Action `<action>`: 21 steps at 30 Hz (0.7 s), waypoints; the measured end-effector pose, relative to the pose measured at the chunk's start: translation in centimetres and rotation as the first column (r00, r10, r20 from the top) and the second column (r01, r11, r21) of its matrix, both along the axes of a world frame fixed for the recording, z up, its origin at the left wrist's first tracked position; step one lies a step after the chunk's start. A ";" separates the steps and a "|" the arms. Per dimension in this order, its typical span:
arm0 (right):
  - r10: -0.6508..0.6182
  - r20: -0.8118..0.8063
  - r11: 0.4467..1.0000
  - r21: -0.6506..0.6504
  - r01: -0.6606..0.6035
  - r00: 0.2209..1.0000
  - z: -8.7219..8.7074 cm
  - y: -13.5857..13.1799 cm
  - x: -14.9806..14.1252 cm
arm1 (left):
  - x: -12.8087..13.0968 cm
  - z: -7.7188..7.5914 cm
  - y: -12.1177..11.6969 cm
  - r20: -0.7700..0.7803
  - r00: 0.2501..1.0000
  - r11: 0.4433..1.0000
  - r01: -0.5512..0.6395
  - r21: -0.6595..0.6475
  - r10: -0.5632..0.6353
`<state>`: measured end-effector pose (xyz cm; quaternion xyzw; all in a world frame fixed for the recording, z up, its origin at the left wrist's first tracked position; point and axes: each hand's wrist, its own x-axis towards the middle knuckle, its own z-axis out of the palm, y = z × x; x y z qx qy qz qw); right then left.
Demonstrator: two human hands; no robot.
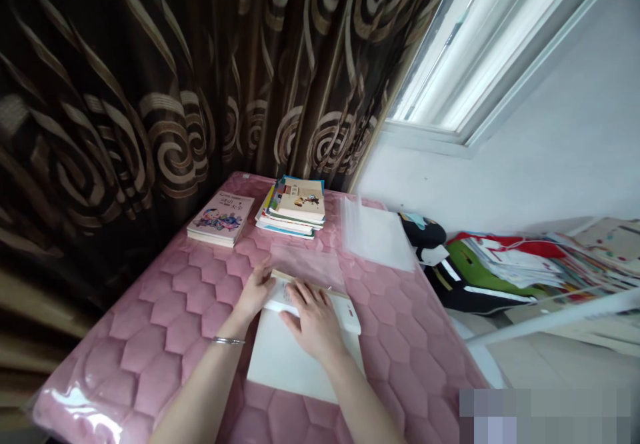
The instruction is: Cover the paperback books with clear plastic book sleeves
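Okay, going from the hands out: the right hand (313,321) is lying mostly flat and open on a white book (283,357), fingers pointing up and to the left, and it doesn't look like it's gripping anything, just pressing down. The left hand (255,291) is right beside it at the book's far left corner, fingers bunched a bit against the edge. Can't really tell if it's pinching or only touching. The right hand sits more squarely over the book, so that's the nearer one, imo.

The book lies straight out in front of the hands, its long axis hard to call because it's almost squarish from this angle, and it's tilted slightly on the mat. There's a tan edge along its far side, just past the fingers. Right past that is a clear plastic sheet (305,264).

Under everything is a pink quilted mat (150,337). Further out past the hands sit a stack of picture books (295,207) and, to the left of it, a pink-covered book (221,221). Off to the right of the hands there's a clear plastic sleeve (375,234).
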<state>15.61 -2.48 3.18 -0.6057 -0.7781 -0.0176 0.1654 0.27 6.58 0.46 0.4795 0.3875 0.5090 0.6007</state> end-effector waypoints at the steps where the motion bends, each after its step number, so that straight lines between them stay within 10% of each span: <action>1: 0.001 -0.008 1.000 0.009 -0.001 1.000 0.0 0.0 0.1 | 0.0 0.0 0.0 -0.002 1.000 1.000 0.011 0.014 -0.011; 14: 0.005 -0.216 0.990 0.139 0.025 0.976 -0.4 0.5 1.3 | -0.1 0.1 -0.1 -0.041 0.999 0.994 0.033 0.101 -0.029; 21: -0.468 -0.286 0.880 -0.066 0.470 0.836 -0.6 1.2 6.0 | 0.0 0.4 -0.3 -0.079 0.997 0.994 0.000 0.106 0.009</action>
